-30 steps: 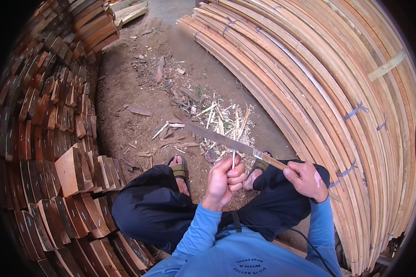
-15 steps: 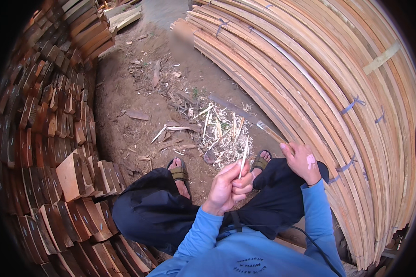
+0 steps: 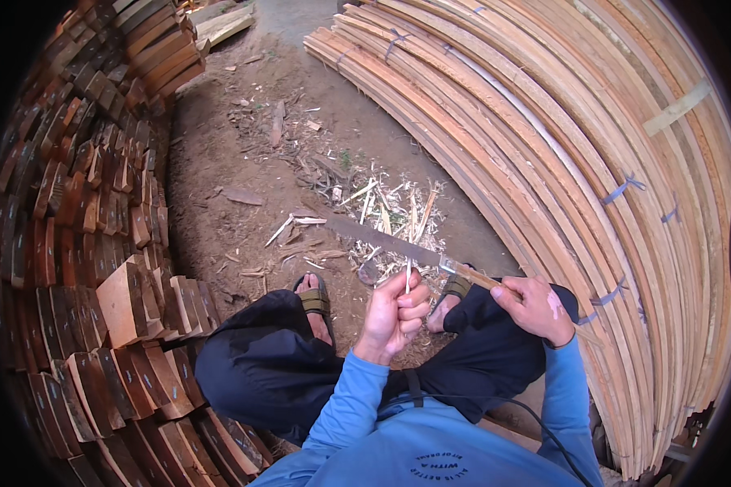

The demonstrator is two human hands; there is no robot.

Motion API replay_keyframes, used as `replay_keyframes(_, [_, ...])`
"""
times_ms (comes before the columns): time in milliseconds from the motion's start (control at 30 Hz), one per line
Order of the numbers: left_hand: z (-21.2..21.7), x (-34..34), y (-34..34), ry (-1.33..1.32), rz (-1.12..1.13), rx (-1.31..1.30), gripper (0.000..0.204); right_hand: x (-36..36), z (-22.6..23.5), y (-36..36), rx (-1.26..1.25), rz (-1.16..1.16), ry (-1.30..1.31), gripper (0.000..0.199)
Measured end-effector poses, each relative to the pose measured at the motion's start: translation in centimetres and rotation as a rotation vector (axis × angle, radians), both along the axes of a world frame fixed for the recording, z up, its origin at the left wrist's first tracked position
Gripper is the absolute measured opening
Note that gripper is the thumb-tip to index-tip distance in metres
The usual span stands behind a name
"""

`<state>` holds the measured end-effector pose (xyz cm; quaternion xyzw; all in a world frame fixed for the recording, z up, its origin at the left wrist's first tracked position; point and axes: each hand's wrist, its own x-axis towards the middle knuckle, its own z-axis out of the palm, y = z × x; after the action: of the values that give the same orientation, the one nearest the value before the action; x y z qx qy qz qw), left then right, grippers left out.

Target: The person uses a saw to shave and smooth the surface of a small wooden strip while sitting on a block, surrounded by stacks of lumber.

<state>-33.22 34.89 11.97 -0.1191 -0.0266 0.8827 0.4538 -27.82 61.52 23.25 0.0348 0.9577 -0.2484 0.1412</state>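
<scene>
My left hand (image 3: 391, 318) is closed around a thin, pale wooden stick (image 3: 408, 276), whose upper end sticks up past the thumb. My right hand (image 3: 538, 307) grips the wooden handle of a long knife (image 3: 386, 241) with a dark, worn blade. The blade points up and to the left, crossing just above my left fist near the tip of the stick. Whether blade and stick touch, I cannot tell. Beneath the blade, pale wood shavings (image 3: 421, 217) and splinters lie heaped on the ground between my sandalled feet.
Stacked short wooden blocks (image 3: 130, 308) rise along the left side. On the right lie long planks (image 3: 503, 146) in bundles tied with blue strips, close to my right arm. Bark and wood scraps are scattered over the dirt floor (image 3: 211, 170).
The knife's blade has come up across the top of my left fist. The stick has dropped slightly and shows less length above the fingers. My right hand has shifted slightly down.
</scene>
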Motion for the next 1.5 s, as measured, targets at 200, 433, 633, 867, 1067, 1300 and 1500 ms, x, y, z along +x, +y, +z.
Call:
replay_keyframes(200, [2.9, 0.5, 0.1, 0.111, -0.039, -0.066, 0.029, -0.8, -2.5, 1.6, 0.082, -0.215, 0.104, 0.052])
replay_keyframes(433, [1.5, 0.2, 0.8, 0.19, -0.053, -0.217, 0.029, 0.1, -1.1, 0.5, -0.033, -0.091, 0.073, 0.047])
replay_keyframes(633, [2.8, 0.9, 1.9, 0.422, 0.0, -0.872, 0.028, 0.8, 1.4, -1.4, -0.036, 0.006, 0.019, 0.046])
replay_keyframes(867, [0.4, 0.3, 1.3, 1.057, 0.351, -1.584, 0.034, 1.4, 1.4, -2.0, 0.064, -0.014, 0.086, 0.044])
replay_keyframes(1067, [1.8, 0.1, 0.7, 0.905, 0.286, -1.706, 0.036, 1.9, 1.1, -3.0, 0.205, 0.027, 0.15, 0.043])
replay_keyframes(1300, [0.3, -0.2, 0.6, 0.906, 0.278, -1.721, 0.025, 1.5, -0.6, -4.3, 0.293, -0.027, 0.223, 0.044])
replay_keyframes(1500, [1.2, 0.9, 1.3, 0.903, 0.222, -1.491, 0.028, 0.0, -2.0, -1.3, 0.377, -0.193, 0.288, 0.049])
